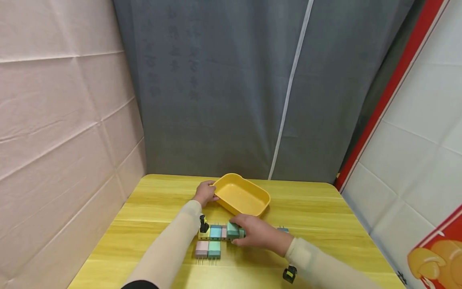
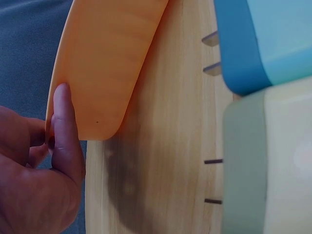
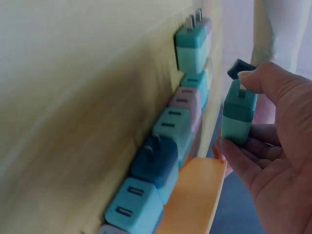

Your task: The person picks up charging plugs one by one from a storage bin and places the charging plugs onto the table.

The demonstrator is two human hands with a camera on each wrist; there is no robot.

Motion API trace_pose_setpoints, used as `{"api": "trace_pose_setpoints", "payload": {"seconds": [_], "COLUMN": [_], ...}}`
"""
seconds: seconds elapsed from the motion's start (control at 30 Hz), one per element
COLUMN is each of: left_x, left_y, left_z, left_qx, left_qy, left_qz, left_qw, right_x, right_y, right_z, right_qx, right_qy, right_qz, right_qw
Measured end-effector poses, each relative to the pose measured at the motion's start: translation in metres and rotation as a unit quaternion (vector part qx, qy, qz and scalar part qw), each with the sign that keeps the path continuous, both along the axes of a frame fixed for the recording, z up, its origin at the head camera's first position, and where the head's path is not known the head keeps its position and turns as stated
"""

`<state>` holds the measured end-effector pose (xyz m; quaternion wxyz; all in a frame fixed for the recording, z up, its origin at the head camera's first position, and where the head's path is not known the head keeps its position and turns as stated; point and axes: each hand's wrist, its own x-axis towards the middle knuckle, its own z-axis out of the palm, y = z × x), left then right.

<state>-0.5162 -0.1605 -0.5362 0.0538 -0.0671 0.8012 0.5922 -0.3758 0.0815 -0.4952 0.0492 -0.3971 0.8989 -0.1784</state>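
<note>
My left hand (image 1: 205, 192) pinches the left rim of a yellow plastic tray (image 1: 242, 196), one digit along its outer wall in the left wrist view. The tray looks tilted, with a shadow beside it. Between the thumb and fingers of my right hand (image 1: 258, 233) is a green two-tone plug charger (image 3: 238, 112), held above the table just in front of the tray. Beneath it runs a row of chargers: a yellow one (image 1: 204, 234), a blue one (image 1: 215, 232), a purple one (image 1: 224, 233) and others partly hidden by my right hand.
Nearer me, a purple charger (image 1: 201, 249) and a green charger (image 1: 214, 249) lie side by side, prongs toward me. At the row's right end a blue charger (image 1: 283, 229) shows past my hand. A grey curtain (image 1: 216, 100) hangs behind the wooden table (image 1: 306, 212).
</note>
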Motion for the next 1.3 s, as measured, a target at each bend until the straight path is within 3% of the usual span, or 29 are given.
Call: {"api": "trace_pose_setpoints", "payload": {"seconds": [0.3,0.6,0.9,1.3], "left_x": [0.001,0.0,0.0,0.006], "left_y": [-0.001,-0.001,-0.001,-0.002], "left_z": [0.001,0.0,0.001,0.004], "left_qx": [-0.002,-0.005,0.0,0.006], "left_qy": [0.009,0.003,-0.002,0.002], "left_qz": [-0.004,-0.003,-0.004,-0.007], "left_qw": [1.0,1.0,1.0,1.0], "right_x": [0.011,0.018,0.028,0.035], "right_y": [-0.009,-0.014,-0.018,-0.018], "right_z": [-0.014,-0.024,-0.03,-0.041], "right_qx": [0.021,0.007,0.024,0.014], "right_qy": [0.004,-0.001,-0.003,0.048], "right_qz": [0.009,0.026,0.012,0.016], "right_qw": [0.9997,0.9996,0.9996,0.9986]}}
